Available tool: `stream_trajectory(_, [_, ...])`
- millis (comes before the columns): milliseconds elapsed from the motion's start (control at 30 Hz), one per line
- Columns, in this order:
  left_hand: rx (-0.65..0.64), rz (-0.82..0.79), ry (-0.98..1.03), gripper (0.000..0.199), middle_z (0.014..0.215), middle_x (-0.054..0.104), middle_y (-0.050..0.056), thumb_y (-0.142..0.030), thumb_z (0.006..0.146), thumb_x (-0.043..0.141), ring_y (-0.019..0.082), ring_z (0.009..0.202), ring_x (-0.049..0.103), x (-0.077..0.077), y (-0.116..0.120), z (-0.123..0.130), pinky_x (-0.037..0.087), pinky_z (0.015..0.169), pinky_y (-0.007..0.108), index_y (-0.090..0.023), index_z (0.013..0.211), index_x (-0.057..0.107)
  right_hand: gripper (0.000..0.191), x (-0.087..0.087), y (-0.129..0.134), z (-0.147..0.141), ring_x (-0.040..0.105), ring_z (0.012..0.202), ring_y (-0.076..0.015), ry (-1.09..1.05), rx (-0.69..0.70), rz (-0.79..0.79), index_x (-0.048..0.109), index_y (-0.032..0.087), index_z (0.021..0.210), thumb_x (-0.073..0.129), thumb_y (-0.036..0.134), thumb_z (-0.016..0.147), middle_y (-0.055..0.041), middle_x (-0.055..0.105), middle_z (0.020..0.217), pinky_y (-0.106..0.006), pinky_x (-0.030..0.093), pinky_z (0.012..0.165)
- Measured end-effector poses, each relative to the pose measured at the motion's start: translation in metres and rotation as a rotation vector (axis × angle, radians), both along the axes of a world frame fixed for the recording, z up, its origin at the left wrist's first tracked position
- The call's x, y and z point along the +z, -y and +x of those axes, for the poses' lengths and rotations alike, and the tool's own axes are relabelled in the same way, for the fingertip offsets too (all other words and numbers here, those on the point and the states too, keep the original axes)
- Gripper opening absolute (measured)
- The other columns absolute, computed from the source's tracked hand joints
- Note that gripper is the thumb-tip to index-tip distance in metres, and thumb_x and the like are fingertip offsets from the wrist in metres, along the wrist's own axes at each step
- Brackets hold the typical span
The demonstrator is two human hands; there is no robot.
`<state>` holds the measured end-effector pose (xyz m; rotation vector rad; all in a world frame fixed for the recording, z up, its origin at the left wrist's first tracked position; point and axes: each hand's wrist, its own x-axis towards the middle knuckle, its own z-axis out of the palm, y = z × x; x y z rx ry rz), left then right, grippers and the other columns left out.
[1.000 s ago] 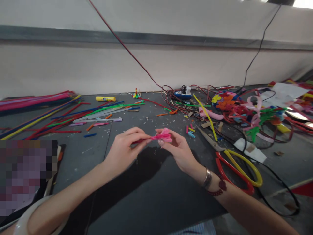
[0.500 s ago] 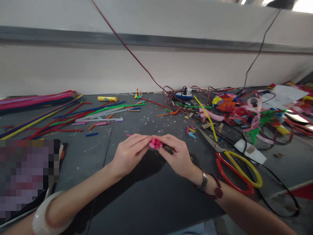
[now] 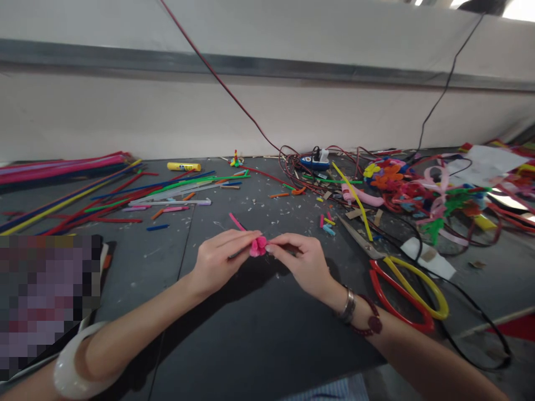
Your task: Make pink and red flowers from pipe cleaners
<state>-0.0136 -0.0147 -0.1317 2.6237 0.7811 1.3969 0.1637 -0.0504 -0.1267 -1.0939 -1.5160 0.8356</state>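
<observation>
Between my hands sits a small bunched flower of hot-pink pipe cleaner (image 3: 258, 246), with a pink stem (image 3: 237, 223) running up and to the left from it. My left hand (image 3: 221, 259) pinches the flower's left side and the base of the stem. My right hand (image 3: 298, 262) holds its right side with the fingertips. Both hands are low over the dark work table (image 3: 251, 345). A white bangle (image 3: 79, 362) circles my left forearm, and a metal bracelet and a red bead bracelet (image 3: 359, 314) circle my right wrist.
Scissors with red and yellow handles (image 3: 401, 295) lie to my right, near a black cable. Farther back are a heap of pipe-cleaner flowers and wires (image 3: 418, 192), a power strip (image 3: 315, 162), a glue stick (image 3: 184, 166), and a bundle of pipe cleaners (image 3: 62, 170) at the left.
The loose pink petals have drawn into a tight small bunch. The pink stem now sticks out to the upper left, and my hands have moved slightly lower and closer together.
</observation>
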Motion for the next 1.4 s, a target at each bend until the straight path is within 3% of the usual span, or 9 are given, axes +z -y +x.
stream_trajectory(200, [-0.015,0.040,-0.040,0.019,0.092,0.070,0.007,-0.009,0.076,0.060,0.015,0.081,0.065,-0.004,0.001,-0.003,0.054,0.076,0.027,-0.016,0.093,0.065,0.008,0.000,0.000,-0.001,0.062,0.065,-0.0132,-0.046,0.016,-0.050,0.068,0.017,0.073,0.063,0.024,0.073,-0.0024,0.069,0.070,-0.023,0.050,0.061])
stream_trajectory(400, [0.034,-0.098,0.049,0.017,0.091,0.065,0.006,-0.012,0.077,0.058,0.013,0.078,0.063,-0.001,0.004,0.002,0.054,0.070,0.026,-0.019,0.089,0.068,0.008,0.001,-0.002,0.000,0.061,0.057,-0.0110,-0.156,0.041,-0.162,0.067,0.017,0.071,0.065,0.025,0.070,-0.0004,0.067,0.063,-0.021,0.050,0.055])
stream_trajectory(500, [0.086,-0.147,0.110,0.021,0.083,0.061,0.005,-0.013,0.075,0.060,0.012,0.071,0.059,0.001,0.005,0.005,0.052,0.064,0.024,-0.019,0.093,0.067,0.006,0.000,-0.001,0.000,0.061,0.059,-0.0112,-0.123,-0.007,-0.084,0.068,0.018,0.073,0.065,0.023,0.072,-0.0005,0.068,0.066,-0.021,0.050,0.055])
stream_trajectory(633, [-0.016,-0.319,0.075,0.037,0.081,0.065,0.003,-0.017,0.072,0.061,0.013,0.070,0.060,0.005,0.009,0.005,0.050,0.070,0.026,-0.019,0.110,0.060,0.006,-0.002,0.001,0.001,0.063,0.068,-0.0127,0.051,-0.104,0.190,0.067,0.019,0.076,0.061,0.017,0.075,-0.0023,0.069,0.074,-0.024,0.051,0.064])
stream_trajectory(733, [-0.073,-0.405,0.079,0.037,0.081,0.067,0.004,-0.019,0.073,0.060,0.014,0.072,0.062,0.007,0.013,0.005,0.050,0.069,0.024,-0.017,0.110,0.059,0.008,-0.004,0.003,0.001,0.062,0.073,-0.0132,0.154,-0.070,0.361,0.066,0.018,0.079,0.060,0.014,0.077,-0.0029,0.068,0.077,-0.026,0.050,0.070])
stream_trajectory(833, [-0.041,-0.429,0.083,0.031,0.083,0.068,0.006,-0.017,0.075,0.058,0.014,0.073,0.063,0.007,0.015,0.007,0.049,0.068,0.022,-0.015,0.106,0.062,0.009,-0.006,0.003,0.002,0.062,0.074,-0.0131,0.209,-0.022,0.452,0.065,0.017,0.082,0.059,0.012,0.078,-0.0037,0.068,0.079,-0.027,0.050,0.071])
stream_trajectory(1100, [-0.011,-0.432,0.019,0.029,0.095,0.069,0.007,-0.015,0.080,0.052,0.014,0.081,0.065,-0.001,0.015,0.007,0.050,0.073,0.022,-0.017,0.108,0.060,0.010,-0.009,0.002,0.004,0.062,0.075,-0.0137,0.292,0.015,0.528,0.064,0.016,0.086,0.057,0.013,0.079,-0.0054,0.068,0.080,-0.028,0.051,0.071])
stream_trajectory(1400, [-0.022,-0.386,-0.002,0.031,0.100,0.068,0.008,-0.015,0.081,0.051,0.016,0.086,0.065,-0.003,0.016,0.007,0.051,0.077,0.025,-0.019,0.112,0.058,0.012,-0.008,0.004,0.002,0.060,0.078,-0.0153,0.296,0.033,0.381,0.064,0.020,0.086,0.052,0.019,0.083,-0.0047,0.067,0.083,-0.031,0.050,0.074])
